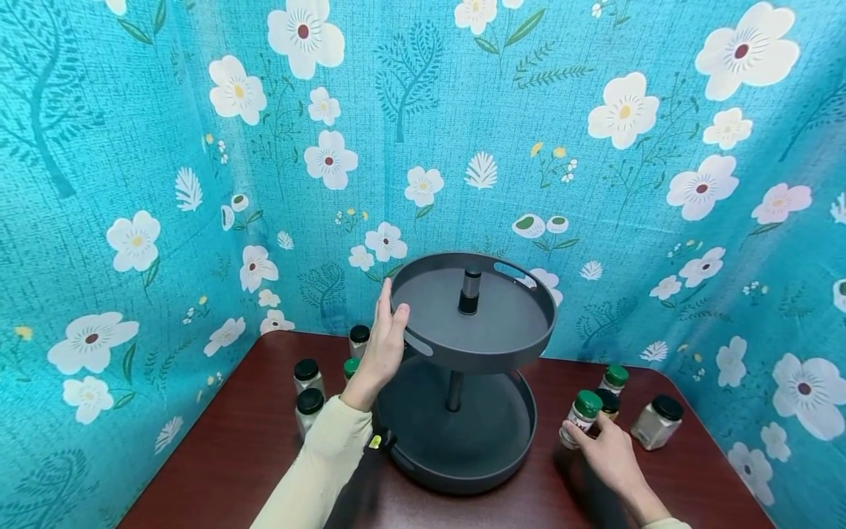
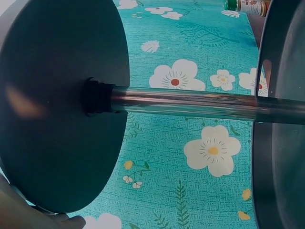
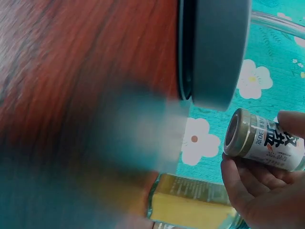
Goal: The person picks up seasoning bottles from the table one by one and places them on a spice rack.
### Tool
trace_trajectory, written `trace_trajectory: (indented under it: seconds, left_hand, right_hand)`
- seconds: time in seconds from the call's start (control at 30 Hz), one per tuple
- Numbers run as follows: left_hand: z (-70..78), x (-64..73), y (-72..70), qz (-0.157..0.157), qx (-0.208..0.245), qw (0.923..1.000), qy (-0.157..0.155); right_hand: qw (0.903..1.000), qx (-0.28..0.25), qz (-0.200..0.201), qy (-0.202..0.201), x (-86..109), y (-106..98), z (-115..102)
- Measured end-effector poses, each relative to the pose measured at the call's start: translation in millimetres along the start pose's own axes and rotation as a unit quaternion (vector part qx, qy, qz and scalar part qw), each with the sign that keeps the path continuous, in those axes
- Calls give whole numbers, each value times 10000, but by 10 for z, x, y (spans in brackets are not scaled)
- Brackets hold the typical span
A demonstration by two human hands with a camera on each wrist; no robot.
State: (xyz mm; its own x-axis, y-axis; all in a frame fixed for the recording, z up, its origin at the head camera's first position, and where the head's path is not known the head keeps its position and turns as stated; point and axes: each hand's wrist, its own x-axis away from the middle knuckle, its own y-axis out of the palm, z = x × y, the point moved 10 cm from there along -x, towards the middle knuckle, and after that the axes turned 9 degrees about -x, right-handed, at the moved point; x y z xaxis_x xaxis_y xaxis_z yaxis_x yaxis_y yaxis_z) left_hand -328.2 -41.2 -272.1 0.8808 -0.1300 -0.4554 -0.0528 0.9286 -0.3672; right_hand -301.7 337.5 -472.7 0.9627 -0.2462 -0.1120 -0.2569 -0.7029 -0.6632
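Note:
A dark grey two-tier round tray stand (image 1: pixel 463 485) stands on the table, its upper tray (image 1: pixel 489 330) carried on a central post (image 2: pixel 190 104). My left hand (image 1: pixel 383 345) rests against the left rim of the upper tray, fingers straight along its outer side. In the left wrist view, part of that hand (image 2: pixel 28 210) shows at the lower left edge. To the right of the stand, my right hand (image 1: pixel 611 452) grips a green-capped spice jar (image 1: pixel 579 419) between thumb and fingers. The right wrist view shows this jar (image 3: pixel 269 143) raised, its white label with dark characters visible.
Beside the right hand stand a black-capped jar (image 1: pixel 606 402), another green-capped jar (image 1: pixel 615 378) and a wide square jar (image 1: pixel 657 422). Several jars, including a black-capped one (image 1: pixel 308 376), are left of the stand. A flowered turquoise cloth (image 1: pixel 423 132) hangs behind the reddish-brown table (image 1: pixel 218 455).

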Motion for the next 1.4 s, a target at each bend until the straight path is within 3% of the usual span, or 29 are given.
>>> trace_trajectory:
  seconds: [0.23, 0.33, 0.9, 1.4]
  left_hand:
    - [-357, -138, 92, -14, -39, 10000, -13]
    - [-423, -144, 103, 30, -25, 10000, 28]
    - [-432, -136, 99, 165, 8, 9998, -141]
    - [-440, -129, 81, 201, -106, 9997, -75]
  right_hand:
    - [9997, -160, 13, -179, 18, -86, -136]
    - [9993, -168, 109, -311, 26, -133, -193]
    - [9968, -260, 445, -609, 30, -331, -412]
    - [9976, -455, 376, -372, 39, -401, -536]
